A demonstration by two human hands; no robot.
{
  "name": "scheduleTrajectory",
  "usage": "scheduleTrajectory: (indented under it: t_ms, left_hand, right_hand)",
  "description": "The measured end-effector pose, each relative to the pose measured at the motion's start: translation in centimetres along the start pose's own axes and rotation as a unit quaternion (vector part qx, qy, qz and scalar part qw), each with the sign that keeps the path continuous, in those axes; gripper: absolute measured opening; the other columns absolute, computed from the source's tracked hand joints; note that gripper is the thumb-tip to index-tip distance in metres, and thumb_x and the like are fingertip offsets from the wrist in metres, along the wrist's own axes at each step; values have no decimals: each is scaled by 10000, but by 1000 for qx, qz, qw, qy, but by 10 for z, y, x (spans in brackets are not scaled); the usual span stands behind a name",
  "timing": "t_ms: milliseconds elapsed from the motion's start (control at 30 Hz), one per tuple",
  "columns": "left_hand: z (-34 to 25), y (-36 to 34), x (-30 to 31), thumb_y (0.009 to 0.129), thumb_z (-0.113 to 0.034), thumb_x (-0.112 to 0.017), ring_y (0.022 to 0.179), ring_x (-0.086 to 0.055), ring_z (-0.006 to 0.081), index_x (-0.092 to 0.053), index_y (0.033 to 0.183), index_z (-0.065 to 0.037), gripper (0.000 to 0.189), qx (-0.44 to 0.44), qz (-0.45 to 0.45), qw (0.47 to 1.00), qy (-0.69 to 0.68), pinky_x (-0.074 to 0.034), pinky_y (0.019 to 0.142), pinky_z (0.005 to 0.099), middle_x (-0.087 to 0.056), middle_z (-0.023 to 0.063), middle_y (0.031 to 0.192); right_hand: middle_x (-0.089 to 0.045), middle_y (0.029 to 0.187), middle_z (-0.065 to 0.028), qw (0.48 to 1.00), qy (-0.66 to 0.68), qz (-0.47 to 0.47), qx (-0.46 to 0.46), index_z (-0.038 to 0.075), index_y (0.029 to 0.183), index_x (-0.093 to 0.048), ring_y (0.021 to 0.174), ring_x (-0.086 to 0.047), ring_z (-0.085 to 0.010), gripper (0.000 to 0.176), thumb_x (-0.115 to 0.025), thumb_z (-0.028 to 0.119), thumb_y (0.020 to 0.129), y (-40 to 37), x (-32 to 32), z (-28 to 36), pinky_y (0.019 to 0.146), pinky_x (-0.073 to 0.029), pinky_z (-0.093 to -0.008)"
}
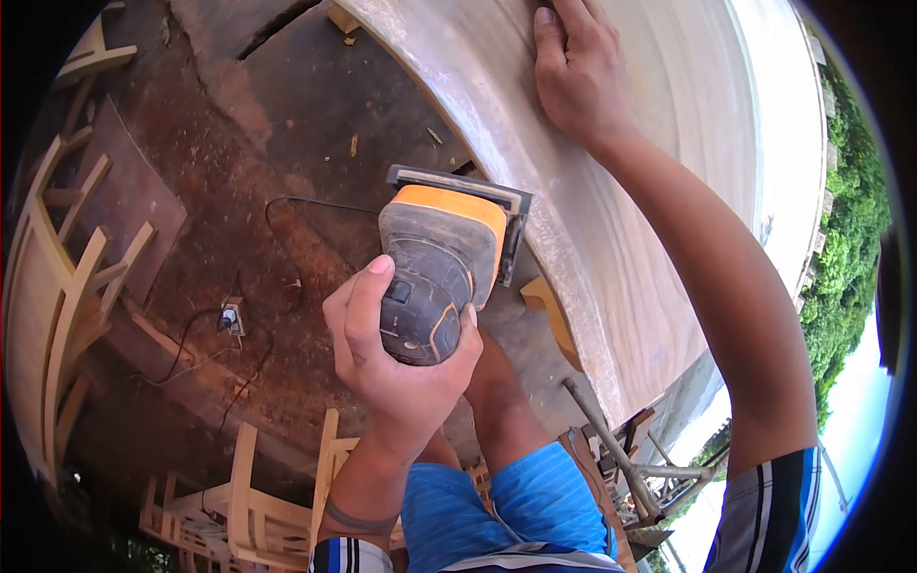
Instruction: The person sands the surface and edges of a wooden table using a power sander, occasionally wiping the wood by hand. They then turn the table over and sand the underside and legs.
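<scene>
My left hand [396, 358] grips the grey rear handle of an orange and grey electric sander [444, 263], dusty all over. The sander's flat pad meets the rounded edge of a large pale wooden panel [659, 191], which fills the upper right. My right hand [573, 67] lies flat on that panel near the top of the view, fingers together, arm stretched out from the lower right. My knees in blue shorts [521, 501] show below the sander.
A black cord [287, 205] runs across the rust-brown floor [220, 162] to a socket block [229, 320]. Bare wooden chair frames [67, 277] stand at the left and along the bottom. A small wood block [549, 306] sits under the panel. Trees show at far right.
</scene>
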State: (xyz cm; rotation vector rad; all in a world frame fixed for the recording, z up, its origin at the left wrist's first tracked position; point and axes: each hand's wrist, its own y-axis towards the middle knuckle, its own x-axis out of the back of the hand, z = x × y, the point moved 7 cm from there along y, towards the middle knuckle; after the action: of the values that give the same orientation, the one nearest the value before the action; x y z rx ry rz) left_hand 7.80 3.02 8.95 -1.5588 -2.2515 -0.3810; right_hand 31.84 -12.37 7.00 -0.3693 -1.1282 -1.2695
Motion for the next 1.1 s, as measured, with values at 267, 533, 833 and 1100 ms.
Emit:
scheduleTrajectory:
  t_ms: [267, 533, 833, 1100]
  left_hand:
    - [-35, 2, -2, 597, 12, -853, 1051, -602, 323, -460, 1404, -103, 904, -60, 75, 994, 58, -545, 852, 408, -521, 176, 1193]
    - [-34, 82, 22, 636, 37, -838, 1040, -630, 275, -501, 1381, -83, 826, -94, -7, 981, 171, -538, 886, 385, -582, 139, 1200]
    - [-49, 56, 12, 626, -6, -845, 1038, -633, 322, -513, 1392, -148, 847, -123, 118, 973, 158, -572, 834, 396, -535, 160, 1190]
    - [-72, 86, 6, 603, 13, -834, 1027, -620, 336, -537, 1375, -159, 845, -180, 126, 951, 217, -563, 849, 411, -550, 156, 1161]
  right_hand:
    - [-550, 1397, -210, 999, 0, 27, -33, -10, 1266, -600, 1346, -474, -378, 319, -485, 95, 987, 0, 3, 3, 1144, -347, -439]
    - [-563, 1369, -203, 1000, 9, 13, -13, -15, 1256, -599, 1334, -483, -367, 315, -496, 90, 978, 0, 8, 5, 1145, -347, -449]
    - [-567, 1364, -201, 1000, 5, 14, -11, -6, 1255, -595, 1338, -483, -367, 307, -492, 90, 983, 3, 9, 4, 1141, -349, -458]
    - [-567, 1362, -212, 1000, 18, 10, -10, -12, 1252, -591, 1334, -486, -375, 304, -487, 69, 978, 1, 10, 5, 1138, -346, -458]
